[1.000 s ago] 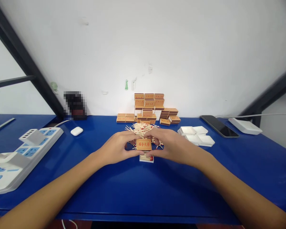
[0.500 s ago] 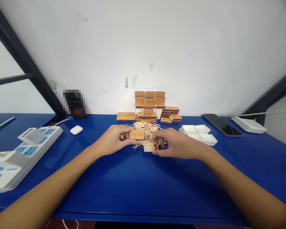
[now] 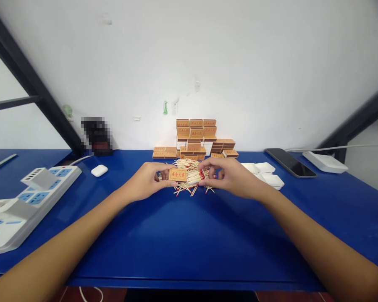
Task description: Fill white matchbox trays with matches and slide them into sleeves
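Note:
Between the thumb and fingers of my left hand (image 3: 149,180) is an orange matchbox sleeve (image 3: 177,175) with red lettering, its printed face toward me. My right hand (image 3: 228,176) pinches the right end of a small white matchbox tray (image 3: 193,181) filled with matches, red heads to the right. The tray's left end meets the sleeve's right edge; whether it has entered the sleeve I cannot tell. Under and behind both lies a heap of loose matches (image 3: 184,191), partly hidden by my hands.
Stacked matchboxes (image 3: 196,133) stand by the wall. At right are white trays (image 3: 272,181), a phone (image 3: 290,162) and a white flat device (image 3: 325,162). At left lie a white earbud case (image 3: 99,170) and a power strip (image 3: 50,200). The blue table's front edge (image 3: 189,282) is near me.
The filled tray has been raised and moved slightly left, from beside and below the sleeve to its right edge. My right hand rose with it; the left hand holds the sleeve much as before.

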The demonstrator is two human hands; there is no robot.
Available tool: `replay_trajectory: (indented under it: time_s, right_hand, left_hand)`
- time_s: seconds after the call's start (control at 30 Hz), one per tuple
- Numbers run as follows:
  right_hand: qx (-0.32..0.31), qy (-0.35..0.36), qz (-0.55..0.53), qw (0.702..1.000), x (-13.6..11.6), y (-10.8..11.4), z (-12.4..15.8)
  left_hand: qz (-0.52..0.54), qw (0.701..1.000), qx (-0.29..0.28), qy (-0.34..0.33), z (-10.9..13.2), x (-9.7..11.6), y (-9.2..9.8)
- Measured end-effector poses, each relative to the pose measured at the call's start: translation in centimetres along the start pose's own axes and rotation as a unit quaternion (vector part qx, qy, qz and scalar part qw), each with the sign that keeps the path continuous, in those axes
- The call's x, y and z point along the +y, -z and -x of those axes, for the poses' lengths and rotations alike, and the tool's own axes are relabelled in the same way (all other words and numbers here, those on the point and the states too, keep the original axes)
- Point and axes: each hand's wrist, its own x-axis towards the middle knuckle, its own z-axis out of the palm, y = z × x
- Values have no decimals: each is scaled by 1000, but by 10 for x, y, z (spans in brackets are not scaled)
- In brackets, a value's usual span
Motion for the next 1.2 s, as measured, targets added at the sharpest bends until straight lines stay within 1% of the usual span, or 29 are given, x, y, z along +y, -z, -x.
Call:
replay_trajectory:
  time_s: [0.1, 0.33, 0.57, 0.8, 1.0, 1.2]
  right_hand:
    - [9, -11, -27, 1000, 1, 0, 0]
    - [27, -13, -52, 998, 4, -7, 0]
    - [69, -18, -70, 995, 0, -12, -2]
    - [102, -31, -97, 990, -4, -15, -3]
    - [139, -27, -102, 985, -3, -19, -2]
    - [168, -36, -105, 980, -9, -21, -1]
  left_hand:
    - [31, 999, 5, 19, 0, -3, 0]
    - [89, 995, -26, 44, -1, 1, 3]
    - [169, 981, -57, 70, -2, 0, 8]
    - [232, 969, -39, 73, -2, -2, 6]
    - [305, 945, -31, 119, -1, 0, 3]
    - [355, 924, -9, 143, -1, 5, 0]
